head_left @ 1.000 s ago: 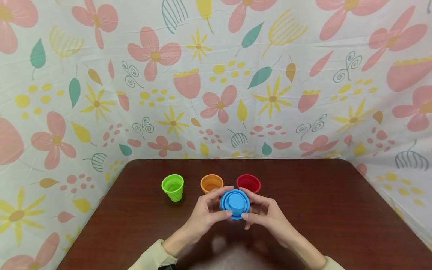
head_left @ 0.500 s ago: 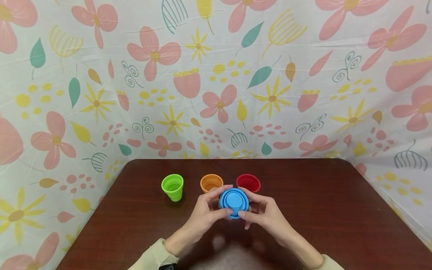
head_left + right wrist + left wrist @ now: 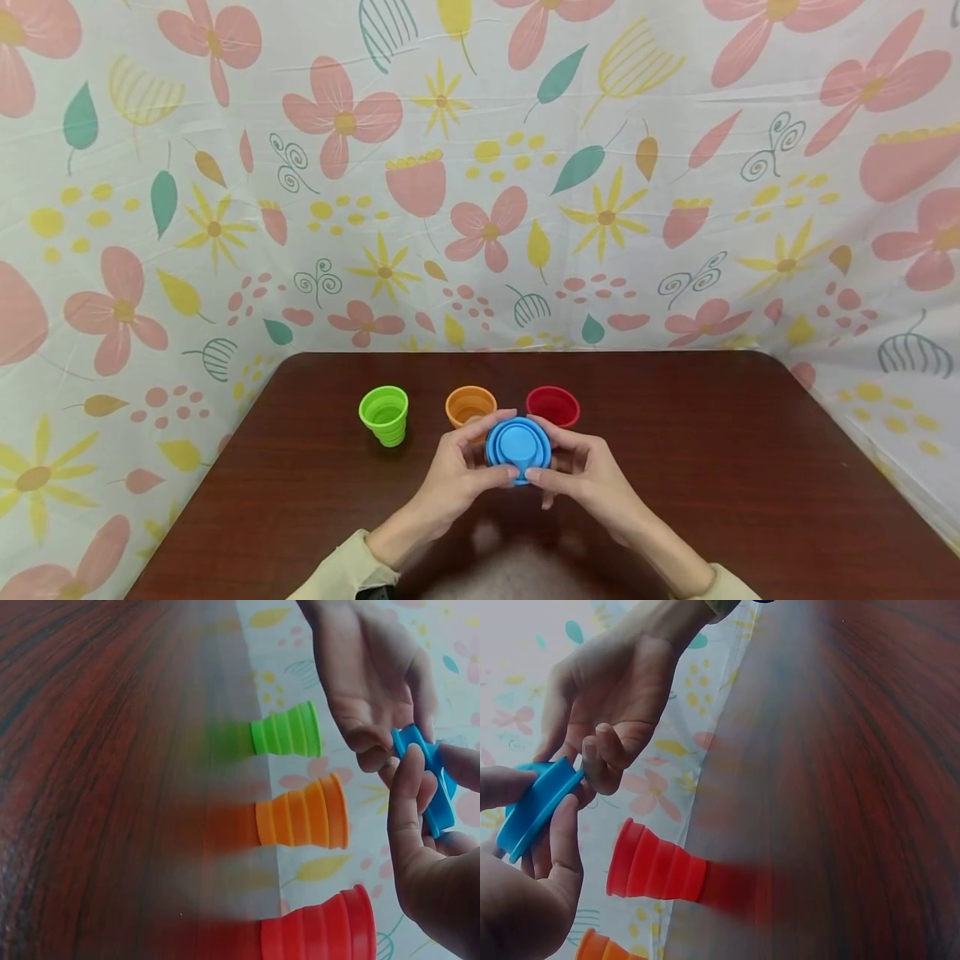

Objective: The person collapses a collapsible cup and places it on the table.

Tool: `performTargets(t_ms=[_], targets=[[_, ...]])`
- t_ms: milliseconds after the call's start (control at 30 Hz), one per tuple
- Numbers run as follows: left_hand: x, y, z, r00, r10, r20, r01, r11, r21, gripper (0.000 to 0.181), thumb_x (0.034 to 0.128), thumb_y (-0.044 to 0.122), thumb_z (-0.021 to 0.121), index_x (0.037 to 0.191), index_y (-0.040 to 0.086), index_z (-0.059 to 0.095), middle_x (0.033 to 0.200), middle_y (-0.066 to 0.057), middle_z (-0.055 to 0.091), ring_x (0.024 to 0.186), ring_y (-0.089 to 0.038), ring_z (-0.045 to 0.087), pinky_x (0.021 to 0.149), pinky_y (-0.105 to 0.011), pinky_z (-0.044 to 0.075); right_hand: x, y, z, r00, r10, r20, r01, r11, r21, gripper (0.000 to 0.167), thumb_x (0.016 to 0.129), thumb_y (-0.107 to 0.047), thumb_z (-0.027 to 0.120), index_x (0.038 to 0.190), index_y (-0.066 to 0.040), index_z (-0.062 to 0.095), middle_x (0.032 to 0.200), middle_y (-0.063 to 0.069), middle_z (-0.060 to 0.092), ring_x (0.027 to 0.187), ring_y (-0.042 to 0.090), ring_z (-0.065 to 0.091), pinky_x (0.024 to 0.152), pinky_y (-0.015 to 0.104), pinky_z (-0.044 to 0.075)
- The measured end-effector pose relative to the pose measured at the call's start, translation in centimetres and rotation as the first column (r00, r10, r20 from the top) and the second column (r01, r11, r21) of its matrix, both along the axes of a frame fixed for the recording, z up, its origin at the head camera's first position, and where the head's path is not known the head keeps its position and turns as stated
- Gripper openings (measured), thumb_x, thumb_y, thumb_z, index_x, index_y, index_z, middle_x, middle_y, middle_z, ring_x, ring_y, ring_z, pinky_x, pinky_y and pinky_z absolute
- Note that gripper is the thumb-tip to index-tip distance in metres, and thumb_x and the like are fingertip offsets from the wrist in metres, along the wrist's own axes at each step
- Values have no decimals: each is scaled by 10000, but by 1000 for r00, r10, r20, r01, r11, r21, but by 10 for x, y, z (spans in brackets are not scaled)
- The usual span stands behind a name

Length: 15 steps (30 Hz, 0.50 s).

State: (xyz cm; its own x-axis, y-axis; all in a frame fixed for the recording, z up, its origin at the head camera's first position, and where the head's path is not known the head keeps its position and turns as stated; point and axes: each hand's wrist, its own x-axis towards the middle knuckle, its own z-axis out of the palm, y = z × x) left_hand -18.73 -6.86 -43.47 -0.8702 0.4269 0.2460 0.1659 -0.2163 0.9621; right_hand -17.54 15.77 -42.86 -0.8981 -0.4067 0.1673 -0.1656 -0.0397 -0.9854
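A blue collapsible cup [image 3: 519,442], folded nearly flat into rings, is held above the table by both hands. Its raised round base faces the head camera. My left hand [image 3: 461,471] grips the left side, thumb at the lower edge of the base and index finger over the top rim. From the right, my right hand [image 3: 592,475] pinches it the same way, the two thumbs close together. In the left wrist view the cup [image 3: 540,806] appears edge-on between the fingers. The right wrist view shows its base [image 3: 448,784] bulging out of the ring, partly behind a thumb.
Three open collapsible cups stand in a row beyond the hands: green [image 3: 384,414] at left, orange [image 3: 470,405] in the middle, red [image 3: 553,406] at right. The hands partly hide the orange and red ones. Behind the dark wooden table [image 3: 675,400] hangs a flowered cloth [image 3: 487,167].
The blue cup has shifted slightly left and its face has tilted, the base now lying nearer the rings' centre. My right thumb has moved left toward the left thumb. The other cups stay put.
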Motion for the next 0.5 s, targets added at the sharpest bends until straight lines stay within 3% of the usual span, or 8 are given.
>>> performTargets(t_ms=[233,500], targets=[[1,5,-1,996,94,-1,-94,994,-51,646,842,-65,764,1449,126,655,1244,-174,557,996,-302,665,773,-336,632,0,-2,-1,999,-30,16,30,1000,5,663,954,-62,760,1559,-15,492,1330,242,656,856,401,704,641,379,638],[2,10,-1,984,177,-22,-179,980,-90,609,830,-48,775,1401,150,701,1248,-145,593,1120,-302,581,821,-350,609,1,-4,-2,998,-67,16,67,998,20,683,933,-63,788,1550,-6,500,1298,239,671,800,444,682,621,388,635]])
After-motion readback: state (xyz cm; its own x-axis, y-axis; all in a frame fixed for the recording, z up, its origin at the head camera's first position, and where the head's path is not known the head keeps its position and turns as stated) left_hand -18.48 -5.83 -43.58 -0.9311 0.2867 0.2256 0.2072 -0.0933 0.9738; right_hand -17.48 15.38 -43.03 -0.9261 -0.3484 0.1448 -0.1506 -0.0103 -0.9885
